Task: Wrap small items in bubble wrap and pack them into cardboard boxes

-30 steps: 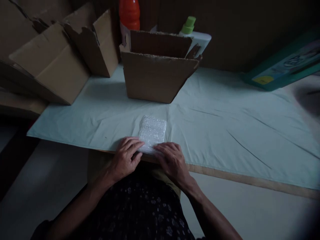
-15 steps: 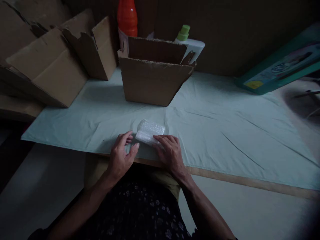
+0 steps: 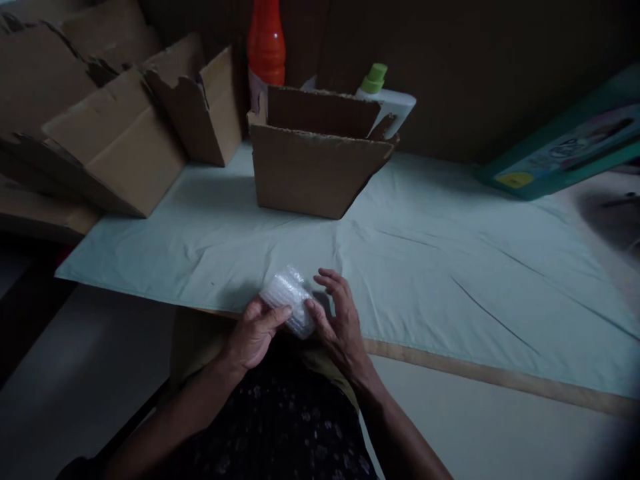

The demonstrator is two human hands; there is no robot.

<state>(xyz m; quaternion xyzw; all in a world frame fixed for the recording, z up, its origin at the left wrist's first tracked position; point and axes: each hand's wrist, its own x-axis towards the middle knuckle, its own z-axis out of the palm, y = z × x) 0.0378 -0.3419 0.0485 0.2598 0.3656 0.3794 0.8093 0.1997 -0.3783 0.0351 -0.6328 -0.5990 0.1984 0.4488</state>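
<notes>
A small bundle of clear bubble wrap is raised at the table's front edge, tilted. My left hand grips its left side, the thumb on top and the other fingers mostly hidden beneath. Beside its right edge is my right hand, fingers spread apart; the thumb tip is at the wrap, and I cannot tell whether it presses on it. Whatever lies inside the wrap, if anything, cannot be made out.
A pale green cloth covers the table. An open cardboard box stands ahead, with an orange bottle and a white bottle with green cap behind it. More cut boxes stand left; a teal package leans right.
The bubble-wrap bundle has been lifted off the cloth and drawn towards me. My left hand has closed on it, while my right hand's fingers have come off its top and spread.
</notes>
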